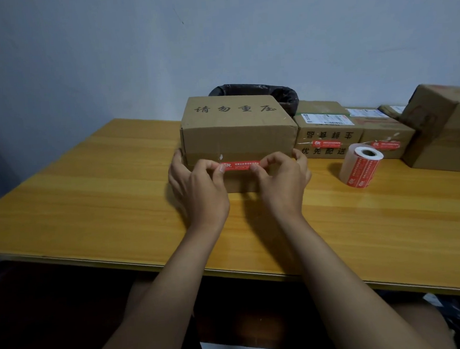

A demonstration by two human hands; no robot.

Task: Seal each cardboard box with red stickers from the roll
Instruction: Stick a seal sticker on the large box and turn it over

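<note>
A brown cardboard box (236,130) with black characters on its lid stands mid-table. A red sticker (239,165) lies across its near face. My left hand (197,187) has its thumb on the sticker's left end, with fingers curled at the box's left corner. My right hand (283,181) presses its thumb on the sticker's right end, and its fingers reach round the box's right corner. The roll of red stickers (360,166) stands on the table to the right, apart from both hands.
Several cardboard boxes (329,129) carrying red stickers sit at the back right, with a larger tilted box (443,129) at the far right. A black-lined bin (272,92) stands behind the main box. The wooden table (89,197) ends at a near edge above a dark floor.
</note>
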